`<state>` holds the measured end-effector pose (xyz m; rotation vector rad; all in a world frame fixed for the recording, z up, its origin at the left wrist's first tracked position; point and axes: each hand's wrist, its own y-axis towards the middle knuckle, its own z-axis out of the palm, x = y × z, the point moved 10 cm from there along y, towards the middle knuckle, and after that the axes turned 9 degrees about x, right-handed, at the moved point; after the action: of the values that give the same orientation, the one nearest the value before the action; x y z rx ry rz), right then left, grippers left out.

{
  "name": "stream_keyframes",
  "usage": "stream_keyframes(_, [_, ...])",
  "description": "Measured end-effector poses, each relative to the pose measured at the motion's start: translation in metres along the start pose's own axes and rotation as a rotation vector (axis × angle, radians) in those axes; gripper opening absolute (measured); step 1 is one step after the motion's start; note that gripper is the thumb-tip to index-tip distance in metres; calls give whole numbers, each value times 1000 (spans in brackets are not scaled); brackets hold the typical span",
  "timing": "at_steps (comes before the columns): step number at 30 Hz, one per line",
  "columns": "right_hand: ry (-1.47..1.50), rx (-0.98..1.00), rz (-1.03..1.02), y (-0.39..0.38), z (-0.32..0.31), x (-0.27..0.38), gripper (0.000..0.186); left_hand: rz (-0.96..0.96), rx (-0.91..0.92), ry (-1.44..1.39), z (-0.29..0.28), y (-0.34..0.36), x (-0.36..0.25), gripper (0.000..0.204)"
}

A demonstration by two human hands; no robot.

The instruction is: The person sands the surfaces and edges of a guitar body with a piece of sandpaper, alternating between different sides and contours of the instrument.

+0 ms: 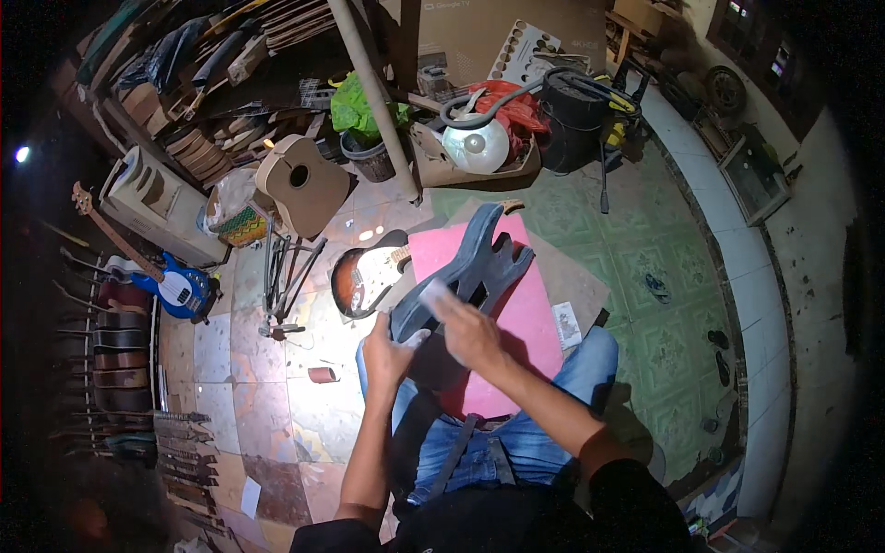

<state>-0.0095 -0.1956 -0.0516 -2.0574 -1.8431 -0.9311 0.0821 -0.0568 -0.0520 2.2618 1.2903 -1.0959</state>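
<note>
A dark grey-blue electric guitar body [461, 276] lies tilted over a pink board [544, 346] across my lap, its horns pointing away from me. My left hand [384, 355] grips the near left rim of the body, with the thumb on top and the fingers partly hidden beneath. Between the fingers of my right hand [472, 336] is a small pale pad [432, 293], perhaps folded sandpaper, over the upper face of the body. That hand is slightly blurred, so I cannot tell whether the pad touches the surface. A brown-red roll of sandpaper [323, 374] rests on the tiles to the left.
Just beyond my left hand lies a sunburst electric guitar [359, 281]. Folded metal stands [284, 286], an acoustic guitar body [300, 180] and a blue bass [180, 290] are farther left. A slanted pole [373, 92] and a black bucket [569, 124] stand ahead.
</note>
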Motion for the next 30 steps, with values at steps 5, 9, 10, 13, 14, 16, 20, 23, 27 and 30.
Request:
stream_keyframes(5, [74,-4,9,-4,-9,23,56,3,-31,41,0,-7,-5,68])
stream_keyframes(9, [97,74,-96,-14,-11,44,56,-9,-13,-4,6,-7,3,68])
stream_keyframes(10, [97,100,-50,-12,-14,38,57,10,-7,-18,6,-9,-1,67])
stream_keyframes(13, [75,-22,72,-1,-35,19,54,71,-52,22,3,-16,-13,66])
stream_keyframes(14, [72,5,107,-2,-34,22,54,88,-65,29,2,-17,-15,66])
stream_keyframes(16, [83,61,21,-14,-16,44,55,167,-105,15,6,-18,-11,65])
stream_keyframes(20, [72,111,-125,-23,-10,55,54,35,-11,-17,14,-17,3,66])
stream_keyframes(23, [107,-93,27,-12,-31,21,55,165,-79,-36,8,-24,-16,67])
stream_keyframes(27, [59,-143,-73,-29,-7,33,57,225,-90,-44,10,-24,-17,66])
stream_keyframes(30, [67,-80,-171,-43,10,45,57,134,-34,-72,10,-18,-8,66])
